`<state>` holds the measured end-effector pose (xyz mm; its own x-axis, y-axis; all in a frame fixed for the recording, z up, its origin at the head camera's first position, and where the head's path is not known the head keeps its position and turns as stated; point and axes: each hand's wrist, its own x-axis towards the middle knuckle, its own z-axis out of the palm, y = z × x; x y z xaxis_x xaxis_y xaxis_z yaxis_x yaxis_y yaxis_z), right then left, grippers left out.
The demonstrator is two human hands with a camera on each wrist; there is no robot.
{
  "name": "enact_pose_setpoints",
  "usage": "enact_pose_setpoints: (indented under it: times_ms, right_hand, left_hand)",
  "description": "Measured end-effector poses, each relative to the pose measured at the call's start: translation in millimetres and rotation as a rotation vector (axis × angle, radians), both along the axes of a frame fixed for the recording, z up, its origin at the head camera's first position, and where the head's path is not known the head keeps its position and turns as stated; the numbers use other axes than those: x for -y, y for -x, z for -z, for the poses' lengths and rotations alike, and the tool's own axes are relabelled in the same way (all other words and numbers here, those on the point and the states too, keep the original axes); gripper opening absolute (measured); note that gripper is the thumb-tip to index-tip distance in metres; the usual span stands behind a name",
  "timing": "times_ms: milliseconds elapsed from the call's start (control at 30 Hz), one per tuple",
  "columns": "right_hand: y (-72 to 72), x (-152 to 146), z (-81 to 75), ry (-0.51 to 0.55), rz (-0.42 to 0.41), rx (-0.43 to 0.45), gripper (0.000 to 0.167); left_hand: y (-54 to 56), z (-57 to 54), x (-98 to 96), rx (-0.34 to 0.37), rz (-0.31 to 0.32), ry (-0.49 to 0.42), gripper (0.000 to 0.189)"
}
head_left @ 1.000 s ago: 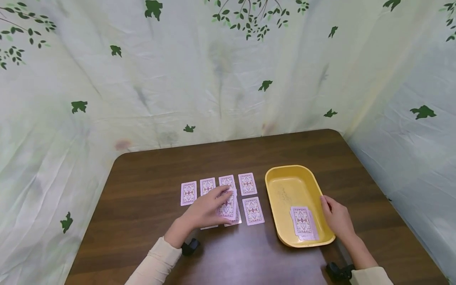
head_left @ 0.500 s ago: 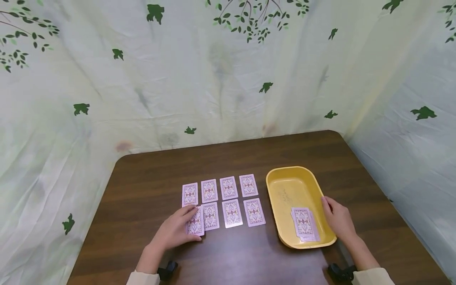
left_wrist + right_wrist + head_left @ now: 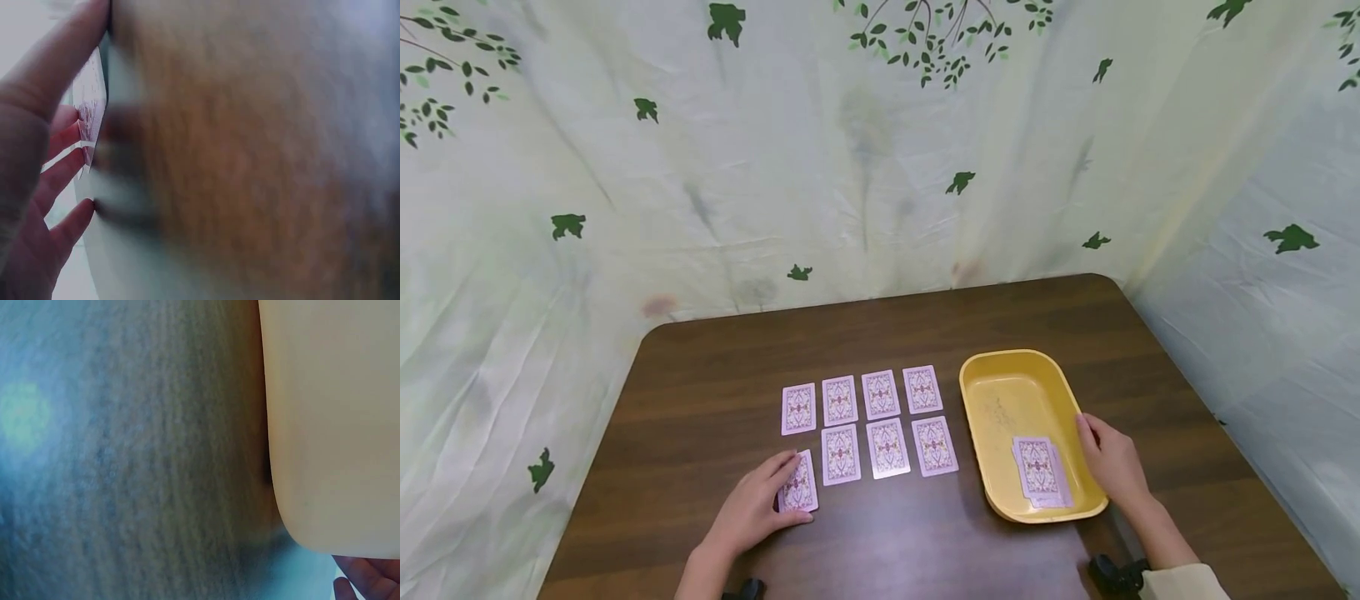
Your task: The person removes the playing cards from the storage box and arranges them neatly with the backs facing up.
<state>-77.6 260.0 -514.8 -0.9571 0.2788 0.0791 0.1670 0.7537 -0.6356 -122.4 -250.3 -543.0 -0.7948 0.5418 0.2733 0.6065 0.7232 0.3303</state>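
In the head view, my left hand (image 3: 747,510) holds a playing card (image 3: 800,485) by its far and near edges, between fingertips and thumb, low over or on the table at the front left. The left wrist view shows that patterned card (image 3: 92,103) edge-on between the thumb and fingers. More cards with the same purple-white backs (image 3: 840,455) lie in two rows to its right. My right hand (image 3: 1112,461) grips the right rim of a yellow tray (image 3: 1000,357), whose outer wall (image 3: 337,425) fills the right wrist view's side. Part of the right hand's fingers is hidden there.
A small stack of cards (image 3: 1041,468) lies overlapping in the near part of the tray. The dark wooden table (image 3: 700,400) has rounded far corners. A white leaf-patterned curtain (image 3: 775,167) hangs behind it and at both sides.
My left hand has carried the card left, from above the front row to the row's left end, and slightly toward me. My right hand and the tray have stayed in place.
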Motion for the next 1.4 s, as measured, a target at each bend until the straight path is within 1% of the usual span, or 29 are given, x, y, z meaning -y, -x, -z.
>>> enact_pose_setpoints:
  times_ms: [100, 200, 333, 467, 567, 700, 867, 1267, 1400]
  right_hand:
    - [0.3, 0, 0.7, 0.002, 0.001, 0.004, 0.048]
    - [-0.1, 0, 1.7, 0.004, 0.003, 0.003, 0.048]
    - [-0.8, 0, 2.8, 0.002, 0.008, 0.000, 0.048]
    - [-0.6, 0, 3.0, 0.000, 0.010, 0.003, 0.049]
    - [-0.9, 0, 3.0, 0.003, 0.008, 0.007, 0.049]
    - [-1.2, 0, 3.1, 0.005, 0.007, 0.009, 0.049]
    - [-1.0, 0, 1.9, 0.006, 0.008, 0.013, 0.049]
    - [0.1, 0, -0.1, 0.006, 0.000, 0.002, 0.049]
    - [-0.1, -1, 0.2, 0.011, -0.006, -0.038, 0.046]
  left_hand:
    - [2.4, 0.9, 2.0, 0.004, 0.004, 0.012, 0.083]
    - [5.6, 0.9, 2.9, 0.024, 0.013, 0.029, 0.080]
    - [12.4, 0.1, 0.5, 0.038, 0.034, 0.049, 0.077]
    - [19.4, -1.0, -2.4, 0.000, 0.060, 0.045, 0.076]
    - [22.1, -2.0, -3.3, -0.027, 0.066, 0.054, 0.078]
    - [23.2, -3.8, -4.1, -0.022, 0.052, 0.075, 0.078]
    - [24.0, -4.5, -3.4, -0.012, 0.040, 0.079, 0.077]
    - [26.5, -4.0, -1.9, -0.065, 0.036, 0.074, 0.075]
    - [25.8, -4.1, -3.0, -0.042, 0.025, 0.077, 0.076]
